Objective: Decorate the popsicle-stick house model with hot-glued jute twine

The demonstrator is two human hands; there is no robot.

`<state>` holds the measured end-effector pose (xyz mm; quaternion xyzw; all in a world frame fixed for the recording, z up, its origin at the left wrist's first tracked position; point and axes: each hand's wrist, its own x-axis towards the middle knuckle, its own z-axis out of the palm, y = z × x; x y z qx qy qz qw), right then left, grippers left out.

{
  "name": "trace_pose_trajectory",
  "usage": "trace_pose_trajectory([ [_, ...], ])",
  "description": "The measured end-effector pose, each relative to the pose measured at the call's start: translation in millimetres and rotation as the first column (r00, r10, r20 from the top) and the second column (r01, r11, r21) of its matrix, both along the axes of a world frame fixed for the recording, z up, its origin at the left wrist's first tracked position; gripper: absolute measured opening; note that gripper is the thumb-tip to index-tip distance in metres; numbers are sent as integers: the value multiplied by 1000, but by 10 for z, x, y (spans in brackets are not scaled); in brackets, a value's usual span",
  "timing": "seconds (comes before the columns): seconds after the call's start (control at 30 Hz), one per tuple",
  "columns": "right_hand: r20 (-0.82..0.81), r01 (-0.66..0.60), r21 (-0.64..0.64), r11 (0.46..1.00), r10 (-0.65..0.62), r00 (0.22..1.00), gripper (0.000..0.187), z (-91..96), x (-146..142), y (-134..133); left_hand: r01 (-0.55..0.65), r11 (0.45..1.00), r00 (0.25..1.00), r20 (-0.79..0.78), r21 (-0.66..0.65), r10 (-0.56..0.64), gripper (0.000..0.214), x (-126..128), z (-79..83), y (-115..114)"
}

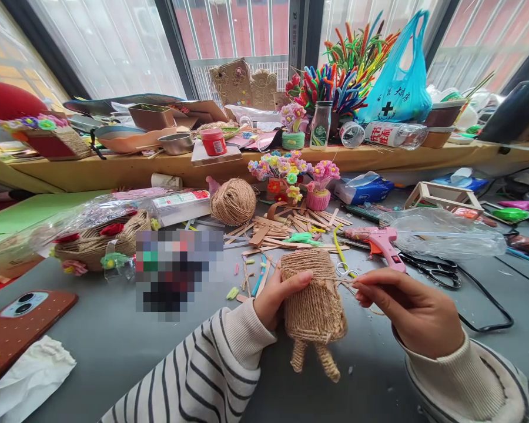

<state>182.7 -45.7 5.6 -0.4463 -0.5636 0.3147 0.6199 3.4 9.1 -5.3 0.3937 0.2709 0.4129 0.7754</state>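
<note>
A twine-wrapped bottle-shaped figure (314,305) with two small twine legs lies near the front middle of the grey table (114,341). My left hand (277,296) is closed around its left side, thumb across the wrapped body. My right hand (408,311) is to its right, fingers pinched on a loose end of twine (348,284) that runs from the figure. Both sleeves are white with dark stripes.
Behind the figure lie small scissors (346,271), a pink glue gun (379,242), wooden sticks (286,226), a ball of twine (233,201) and black scissors (432,269). A red phone (24,314) lies at left, with a twine basket (99,241) behind it. The wooden shelf (264,163) carries pipe-cleaner flowers.
</note>
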Motion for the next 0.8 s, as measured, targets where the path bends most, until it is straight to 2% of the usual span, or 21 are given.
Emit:
trace_pose_trajectory([
  [0.33,151,16,129,992,-36,988,8,-23,-22,29,6,1000,1000,25,8,-6,53,20,-3,-9],
  [0.53,329,-78,223,972,0,944,13,18,34,74,17,999,999,31,28,-18,48,15,24,-12],
  [0.73,277,-124,196,973,66,959,15,6,39,87,10,1000,999,34,12,-11,47,18,29,-12],
  [0.8,230,-99,179,979,56,972,17,-15,41,84,9,1000,999,37,0,-9,47,17,24,-11],
])
